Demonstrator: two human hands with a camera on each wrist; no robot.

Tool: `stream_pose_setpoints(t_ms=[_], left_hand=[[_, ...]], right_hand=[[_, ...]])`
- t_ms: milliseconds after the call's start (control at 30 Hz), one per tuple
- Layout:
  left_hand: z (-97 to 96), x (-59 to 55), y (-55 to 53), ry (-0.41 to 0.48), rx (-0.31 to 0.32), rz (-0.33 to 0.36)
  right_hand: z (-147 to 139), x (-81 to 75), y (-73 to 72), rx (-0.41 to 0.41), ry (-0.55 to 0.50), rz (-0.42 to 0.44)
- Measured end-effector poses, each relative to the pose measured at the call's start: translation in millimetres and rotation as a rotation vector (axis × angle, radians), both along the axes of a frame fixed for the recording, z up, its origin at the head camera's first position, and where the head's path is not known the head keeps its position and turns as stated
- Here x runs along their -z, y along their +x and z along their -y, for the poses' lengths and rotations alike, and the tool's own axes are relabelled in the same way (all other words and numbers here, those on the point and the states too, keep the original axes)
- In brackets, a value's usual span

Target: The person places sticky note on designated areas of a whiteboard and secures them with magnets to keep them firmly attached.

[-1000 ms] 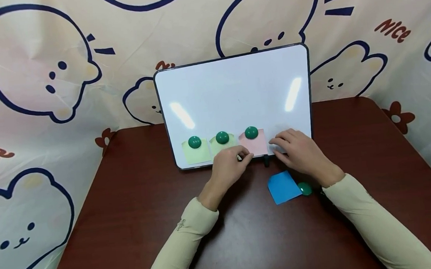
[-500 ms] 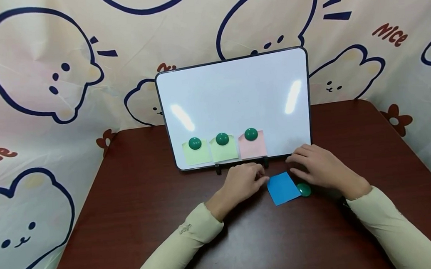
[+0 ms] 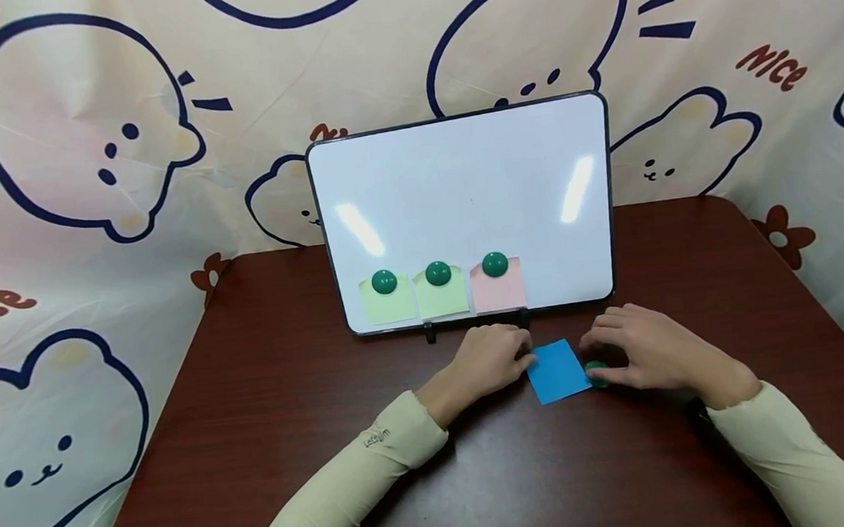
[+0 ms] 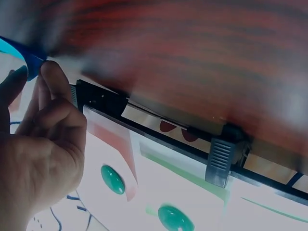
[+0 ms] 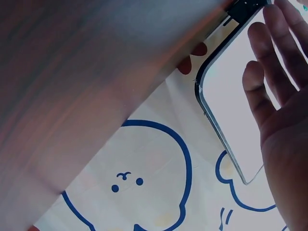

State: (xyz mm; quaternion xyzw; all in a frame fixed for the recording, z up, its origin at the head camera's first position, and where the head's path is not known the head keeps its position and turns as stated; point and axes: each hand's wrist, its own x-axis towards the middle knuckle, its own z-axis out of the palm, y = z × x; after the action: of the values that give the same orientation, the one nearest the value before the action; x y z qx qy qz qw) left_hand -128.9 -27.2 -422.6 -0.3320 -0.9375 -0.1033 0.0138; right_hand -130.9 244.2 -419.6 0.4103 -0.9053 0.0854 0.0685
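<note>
A blue sticky note (image 3: pixel 558 375) lies on the table in front of the whiteboard. My left hand (image 3: pixel 489 358) pinches its left corner between thumb and index finger; in the left wrist view the blue paper (image 4: pixel 33 65) bends up between them. At the note's right edge is a round green magnet (image 3: pixel 599 383), partly covered by the thumb of my right hand (image 3: pixel 652 352). That hand's fingers are loosely spread beyond the magnet, and the right wrist view shows them relaxed, with the magnet out of sight.
Behind the hands a whiteboard (image 3: pixel 461 187) leans upright on black feet (image 3: pixel 430 333). Along its bottom edge hang two green notes (image 3: pixel 388 305) and a pink note (image 3: pixel 499 291), each under a green magnet (image 3: pixel 495 264). A patterned cloth (image 3: pixel 85 287) encloses the brown table (image 3: pixel 279 420).
Both hands have come down from the whiteboard to the table. The left has reached the blue note's corner and now pinches it; the right has moved right and down to the green magnet.
</note>
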Motion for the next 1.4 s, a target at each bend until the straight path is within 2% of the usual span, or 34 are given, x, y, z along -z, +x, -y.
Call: stream_pose_setpoints(t_ms=[167, 400, 567, 700, 933, 1133, 1400], left_hand=[[1.4, -0.1, -1.0, 0.030, -0.006, -0.051], [8.2, -2.9, -4.7, 0.161, -0.119, -0.062], [14.2, -4.2, -7.4, 0.233, -0.176, -0.068], [16.8, -5.5, -8.2, 0.275, -0.189, -0.070], [21.0, -5.9, -9.0, 0.303, -0.207, -0.035], [25.1, -7.7, -8.0, 0.278, -0.226, -0.010], [29.4, -6.2, -6.2, 0.281, -0.219, -0.029]], right_hand=[[-5.0, 3.2, 2.5, 0.020, 0.020, 0.072], [-10.4, 5.1, 3.2, 0.059, 0.042, 0.188], [-10.3, 6.6, 3.2, 0.034, 0.059, 0.198], [-10.1, 8.2, 1.8, 0.013, 0.057, 0.193], [-9.8, 8.4, 1.5, 0.007, 0.052, 0.205], [-7.1, 6.3, 2.2, 0.024, 0.025, 0.249], [-4.5, 5.7, 3.3, 0.055, -0.022, 0.254]])
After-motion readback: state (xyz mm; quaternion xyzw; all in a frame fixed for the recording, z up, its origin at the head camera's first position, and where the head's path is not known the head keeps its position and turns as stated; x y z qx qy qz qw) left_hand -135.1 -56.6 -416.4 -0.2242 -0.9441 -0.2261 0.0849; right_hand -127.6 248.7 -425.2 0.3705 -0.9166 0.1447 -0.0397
